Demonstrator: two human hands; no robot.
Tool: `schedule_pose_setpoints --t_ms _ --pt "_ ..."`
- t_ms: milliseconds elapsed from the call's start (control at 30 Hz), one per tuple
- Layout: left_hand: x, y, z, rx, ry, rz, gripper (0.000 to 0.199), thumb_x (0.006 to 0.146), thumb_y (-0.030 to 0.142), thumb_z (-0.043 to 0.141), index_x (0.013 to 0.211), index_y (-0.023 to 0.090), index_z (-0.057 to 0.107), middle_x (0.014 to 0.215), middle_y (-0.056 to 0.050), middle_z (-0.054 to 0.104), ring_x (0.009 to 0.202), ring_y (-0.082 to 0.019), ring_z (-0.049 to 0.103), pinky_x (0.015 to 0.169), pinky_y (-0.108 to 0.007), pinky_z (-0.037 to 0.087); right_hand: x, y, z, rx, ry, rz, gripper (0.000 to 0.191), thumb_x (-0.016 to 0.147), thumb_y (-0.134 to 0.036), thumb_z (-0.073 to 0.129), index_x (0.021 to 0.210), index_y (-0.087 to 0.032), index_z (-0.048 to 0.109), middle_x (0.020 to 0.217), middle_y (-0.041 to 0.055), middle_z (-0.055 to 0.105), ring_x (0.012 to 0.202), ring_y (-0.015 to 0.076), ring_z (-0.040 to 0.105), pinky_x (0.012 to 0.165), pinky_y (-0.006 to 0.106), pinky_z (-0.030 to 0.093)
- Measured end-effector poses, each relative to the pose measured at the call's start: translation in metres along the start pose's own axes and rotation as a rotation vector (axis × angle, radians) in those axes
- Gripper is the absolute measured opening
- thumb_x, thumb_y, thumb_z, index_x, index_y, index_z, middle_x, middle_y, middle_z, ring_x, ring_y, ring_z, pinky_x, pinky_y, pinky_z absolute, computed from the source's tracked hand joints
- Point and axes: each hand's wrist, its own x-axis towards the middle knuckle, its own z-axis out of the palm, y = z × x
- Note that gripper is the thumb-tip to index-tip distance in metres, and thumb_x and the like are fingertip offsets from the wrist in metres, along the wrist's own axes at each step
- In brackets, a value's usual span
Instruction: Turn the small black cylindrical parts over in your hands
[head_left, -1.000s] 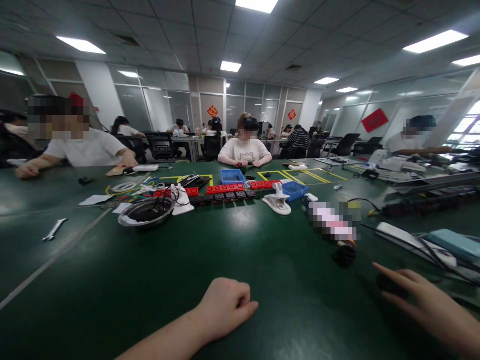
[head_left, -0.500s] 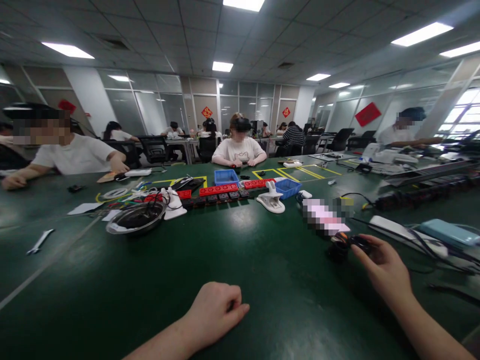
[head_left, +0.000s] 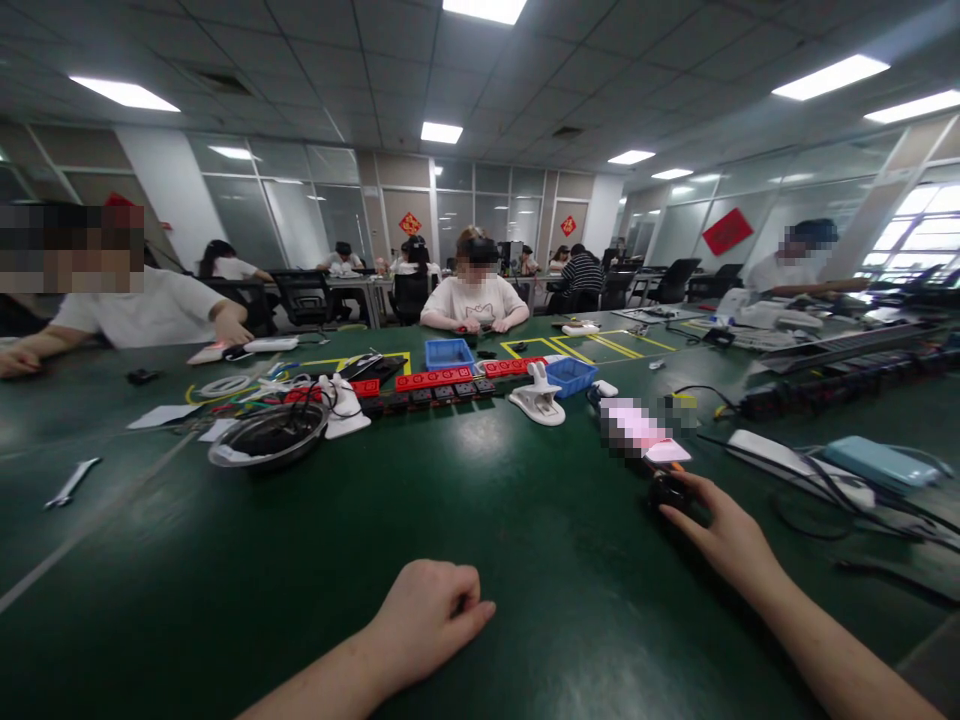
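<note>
My left hand (head_left: 431, 620) rests on the green tabletop (head_left: 300, 560) in a loose fist; nothing shows in its curled fingers. Off to the right, my right hand (head_left: 720, 525) has its thumb and fingers around a small, dark, rounded object (head_left: 666, 492). Its exact kind is too dark to make out, and the fingers partly hide it. Just beyond that object lies a pink, partly blurred item (head_left: 667, 450) with a bit of orange at its near end.
A metal bowl (head_left: 270, 440) with dark contents stands left, near a wrench (head_left: 73, 483). Red strips (head_left: 439, 378), blue trays (head_left: 571, 376) and a white clip stand (head_left: 538, 398) sit mid-table. White power strip (head_left: 799, 468), light-blue case (head_left: 879, 461) and cables lie right. Several people sit around.
My right hand has moved left, toward the near end of the pink item, with its fingers around a dark object. My left hand stays in place. The view has shifted slightly.
</note>
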Motion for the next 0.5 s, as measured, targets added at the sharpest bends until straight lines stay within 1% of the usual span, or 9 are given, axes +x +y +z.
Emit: schedule_pose_setpoints --t_ms 33,67,133,167,200,233,300,400,500 --pt "-0.001 0.0 0.0 0.003 0.005 0.006 0.03 0.08 0.042 0.04 0.064 0.019 0.052 0.059 0.006 0.052 0.056 -0.008 0.049 0.054 -0.018 0.033 -0.001 0.0 -0.002 0.0 0.046 0.002 0.055 0.064 -0.051 0.051 0.105 -0.015 0.049 0.097 0.0099 0.057 0.085 0.0255 0.055 0.07 0.036 0.044" --pt "-0.001 0.0 0.0 0.009 0.013 0.011 0.03 0.079 0.042 0.04 0.065 0.019 0.052 0.059 0.006 0.052 0.056 -0.008 0.049 0.054 -0.018 0.033 -0.001 -0.001 -0.005 -0.001 0.134 0.0 0.053 0.066 -0.051 0.048 0.104 -0.015 0.049 0.097 0.0107 0.056 0.087 0.0263 0.053 0.072 0.038 0.042" --pt "-0.002 -0.001 0.001 0.019 0.031 0.022 0.029 0.079 0.042 0.04 0.065 0.019 0.053 0.059 0.006 0.053 0.056 -0.008 0.05 0.054 -0.018 0.034 -0.002 -0.007 -0.011 -0.005 0.295 -0.043 0.04 0.073 -0.048 0.041 0.096 -0.016 0.053 0.097 0.0114 0.054 0.093 0.0269 0.049 0.078 0.04 0.038" --pt "-0.003 -0.002 0.001 0.023 0.042 0.031 0.029 0.079 0.041 0.041 0.065 0.019 0.053 0.059 0.006 0.054 0.056 -0.008 0.05 0.054 -0.018 0.034 -0.003 -0.013 -0.013 0.001 0.323 -0.096 0.034 0.077 -0.044 0.038 0.087 -0.018 0.056 0.096 0.0113 0.054 0.094 0.0265 0.048 0.08 0.04 0.036" --pt "-0.003 -0.003 0.002 0.028 0.055 0.042 0.028 0.079 0.041 0.041 0.064 0.019 0.053 0.059 0.006 0.054 0.056 -0.008 0.05 0.054 -0.018 0.034 -0.003 -0.023 -0.013 0.009 0.311 -0.163 0.031 0.079 -0.04 0.035 0.076 -0.019 0.058 0.093 0.0107 0.055 0.093 0.0255 0.048 0.081 0.039 0.035" --pt "-0.003 -0.004 0.002 0.038 0.07 0.054 0.028 0.079 0.04 0.042 0.063 0.019 0.053 0.058 0.005 0.054 0.055 -0.008 0.05 0.054 -0.018 0.034 -0.004 -0.037 -0.012 0.029 0.294 -0.245 0.033 0.08 -0.037 0.034 0.064 -0.02 0.056 0.087 0.0094 0.057 0.089 0.0245 0.049 0.08 0.039 0.035" --pt "-0.003 -0.005 0.003 0.08 0.104 0.073 0.029 0.079 0.038 0.042 0.061 0.019 0.053 0.057 0.005 0.055 0.053 -0.009 0.05 0.052 -0.018 0.034 -0.006 -0.074 -0.002 0.116 0.126 -0.446 0.038 0.082 -0.032 0.031 0.05 -0.019 0.047 0.07 0.0057 0.057 0.082 0.0208 0.051 0.079 0.037 0.036" --pt "-0.003 -0.003 0.004 0.203 0.148 0.087 0.034 0.08 0.036 0.039 0.058 0.018 0.055 0.056 0.002 0.057 0.053 -0.011 0.052 0.05 -0.02 0.034 -0.011 -0.144 0.03 0.148 -0.147 -0.677 0.039 0.085 -0.026 0.027 0.051 -0.018 0.045 0.055 0.0016 0.049 0.061 0.0139 0.049 0.081 0.034 0.035" --pt "-0.01 0.01 -0.001 0.355 0.145 0.149 0.035 0.082 0.033 0.037 0.06 0.017 0.059 0.06 -0.002 0.061 0.058 -0.015 0.056 0.051 -0.024 0.035 -0.014 -0.205 0.072 0.139 -0.373 -0.851 0.039 0.086 -0.027 0.025 0.055 -0.017 0.046 0.055 0.0016 0.05 0.058 0.0135 0.047 0.065 0.027 0.037"
